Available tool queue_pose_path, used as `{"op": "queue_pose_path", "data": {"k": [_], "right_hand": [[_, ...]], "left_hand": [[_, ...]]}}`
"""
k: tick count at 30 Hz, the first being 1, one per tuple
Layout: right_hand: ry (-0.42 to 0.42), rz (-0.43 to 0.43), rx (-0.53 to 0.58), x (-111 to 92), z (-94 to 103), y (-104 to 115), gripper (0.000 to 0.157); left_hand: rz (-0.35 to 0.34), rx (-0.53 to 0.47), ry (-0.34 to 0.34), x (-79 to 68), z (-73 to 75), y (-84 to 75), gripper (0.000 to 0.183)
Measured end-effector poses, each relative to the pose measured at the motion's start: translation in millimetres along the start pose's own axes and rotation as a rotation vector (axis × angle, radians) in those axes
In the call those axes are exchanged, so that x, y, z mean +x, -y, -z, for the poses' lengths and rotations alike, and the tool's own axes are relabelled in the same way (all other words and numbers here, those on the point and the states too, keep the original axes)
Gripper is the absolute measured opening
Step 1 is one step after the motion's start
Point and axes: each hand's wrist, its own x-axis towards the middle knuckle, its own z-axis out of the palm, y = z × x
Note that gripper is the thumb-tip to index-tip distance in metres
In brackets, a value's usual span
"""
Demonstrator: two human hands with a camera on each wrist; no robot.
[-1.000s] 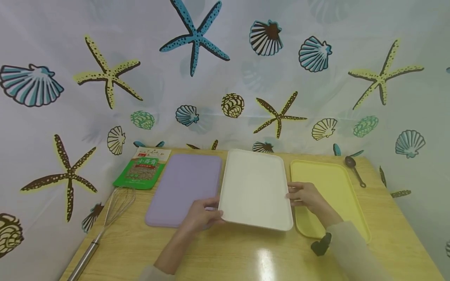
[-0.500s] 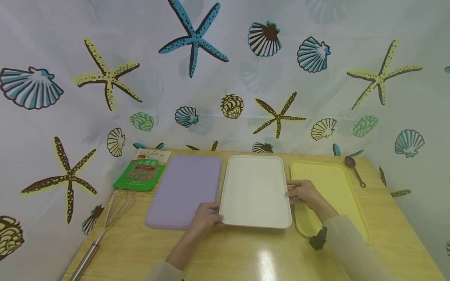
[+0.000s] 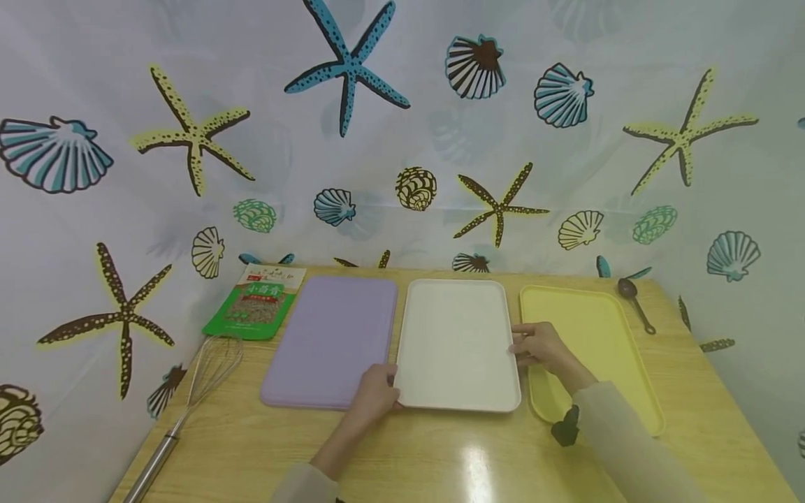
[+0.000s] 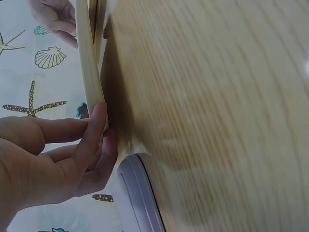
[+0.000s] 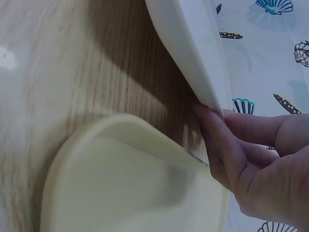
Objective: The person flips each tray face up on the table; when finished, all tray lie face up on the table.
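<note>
A white rectangular tray (image 3: 458,342) is held between both hands in the middle of the head view. My left hand (image 3: 375,392) pinches its left edge near the front corner, with thumb and fingertips on the rim in the left wrist view. At the right edge, my right hand (image 3: 542,346) grips the rim between thumb and fingers. The right wrist view shows the white tray's underside (image 5: 193,53) raised over the wood, with a shadow below. To the left lies a purple tray (image 3: 333,335); a yellow tray (image 3: 588,342) lies to the right, partly under my right hand.
A green and white seasoning packet (image 3: 258,304) sits at the back left of the wooden table (image 3: 390,461). In front of it lies a wire whisk (image 3: 182,412). A dark spoon (image 3: 635,304) rests at the back right. Behind hangs a seashell-print curtain (image 3: 402,140).
The white tray's far edge has come down, so the tray now lies flatter. My left hand has shifted slightly right along with the tray's front corner; the right hand has barely moved.
</note>
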Motion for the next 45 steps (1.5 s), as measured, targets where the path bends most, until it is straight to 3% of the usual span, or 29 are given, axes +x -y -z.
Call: {"op": "queue_pose_path", "data": {"k": [8, 14, 24, 26, 29, 33, 37, 40, 43, 45], "right_hand": [[-0.080, 0.032, -0.172, -1.6, -5.3, -5.9, 0.053], [-0.107, 0.083, -0.249, 1.6, -8.4, -8.6, 0.057], [-0.168, 0.106, -0.437, 0.7, -17.0, -4.6, 0.051], [-0.178, 0.114, -0.485, -1.6, -18.9, -2.1, 0.041], [-0.206, 0.118, -0.544, -5.3, -21.5, 1.8, 0.013], [-0.219, 0.126, -0.618, -10.1, -23.1, 6.4, 0.039], [-0.222, 0.133, -0.670, -12.8, -23.9, 10.2, 0.035], [-0.253, 0.142, -0.697, -14.5, -24.2, 12.4, 0.011], [-0.282, 0.167, -0.719, -16.1, -24.7, 13.7, 0.031], [-0.302, 0.202, -0.742, -16.2, -25.7, 13.0, 0.036]], "left_hand": [[-0.103, 0.178, -0.053, 0.8, -10.3, 0.9, 0.030], [-0.087, 0.259, -0.085, 0.4, -16.0, 1.9, 0.046], [-0.037, 0.285, -0.062, -3.9, -17.4, -3.1, 0.048], [-0.034, 0.299, -0.062, -3.5, -17.4, -2.8, 0.046], [-0.029, 0.307, -0.060, -1.5, -17.0, -2.0, 0.044], [-0.026, 0.306, -0.059, 0.6, -16.8, -1.0, 0.043], [-0.031, 0.269, -0.053, 1.8, -14.1, -1.4, 0.010], [-0.034, 0.237, -0.037, 2.1, -9.6, -3.1, 0.027], [-0.012, 0.248, -0.034, -1.0, -2.1, -5.5, 0.012], [0.029, 0.278, -0.055, -1.7, 3.6, -3.6, 0.026]]}}
